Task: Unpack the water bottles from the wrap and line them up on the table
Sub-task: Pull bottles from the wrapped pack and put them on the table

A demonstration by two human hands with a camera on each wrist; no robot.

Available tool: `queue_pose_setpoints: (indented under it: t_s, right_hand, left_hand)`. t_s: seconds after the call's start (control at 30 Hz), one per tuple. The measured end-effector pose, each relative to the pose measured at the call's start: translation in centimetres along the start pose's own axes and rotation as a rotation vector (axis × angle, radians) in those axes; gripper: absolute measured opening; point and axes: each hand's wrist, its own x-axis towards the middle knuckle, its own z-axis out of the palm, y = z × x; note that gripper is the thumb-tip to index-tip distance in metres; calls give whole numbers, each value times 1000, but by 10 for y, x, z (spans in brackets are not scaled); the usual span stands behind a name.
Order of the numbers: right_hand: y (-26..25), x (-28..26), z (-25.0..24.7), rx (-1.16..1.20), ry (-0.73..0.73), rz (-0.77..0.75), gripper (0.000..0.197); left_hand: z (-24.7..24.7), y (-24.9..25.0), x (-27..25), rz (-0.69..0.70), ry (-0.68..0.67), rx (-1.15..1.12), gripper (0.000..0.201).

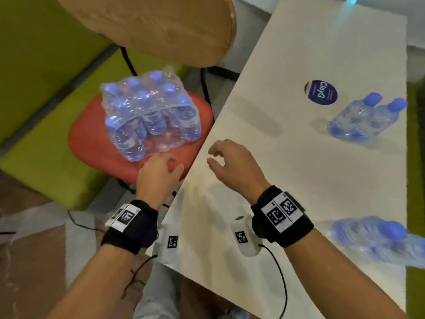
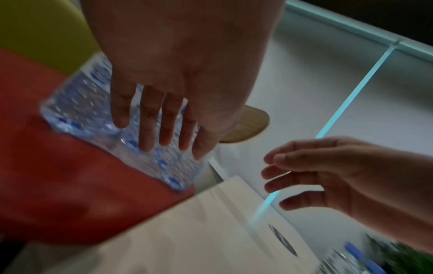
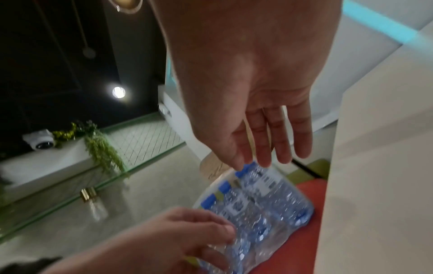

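Reaching: left hand [image 1: 158, 171] and right hand [image 1: 232, 164], fingers loosely spread, holding nothing.
Done: bottles [image 1: 365, 118] on table [image 1: 287, 169].
Left: wrapped pack [image 1: 149, 116] on chair seat [image 1: 92, 143], mostly full.

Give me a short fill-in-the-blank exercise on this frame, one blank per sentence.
1. The wrapped pack of bottles sits on a chair seat coloured ____.
2. Both the left hand and the right hand hold ____.
3. The loose bottles on the table have caps coloured ____.

Missing words: red; nothing; blue.
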Motion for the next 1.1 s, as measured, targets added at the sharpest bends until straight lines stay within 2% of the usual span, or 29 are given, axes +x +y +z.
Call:
queue_pose_setpoints:
  t_s: [0.13,0.27,0.33,0.43,0.57,0.73,0.83,1.0,1.1]
  right_hand:
    - [-23,57,31,-32,-22,-30,24]
    - [-31,100,54,-140,-57,-53,55]
    - [-31,112,63,-207,-59,-56,73]
    - [-31,120,70,-267,6,-18,84]
    - [-30,122,76,-317,95,17,87]
    - [-34,125,79,-283,116,36,79]
    - [-31,122,82,-256,132,5,77]
    - [-23,117,77,-239,170,-37,70]
    - [-19,115,76,-200,201,-114,67]
  left_hand:
    - [-28,-38,31,-84,64,-39,38]
    - [-44,-55,59,-52,15,71,63]
    - [-48,-55,66,-16,36,123,72]
    - [-49,-51,67,-3,89,162,80]
    - [-42,-48,62,-29,157,213,83]
    - [-38,-42,60,-116,209,151,72]
    - [-36,-39,55,-165,223,77,67]
    - [-44,-39,47,-159,209,144,74]
    - [-49,-40,39,-156,197,145,73]
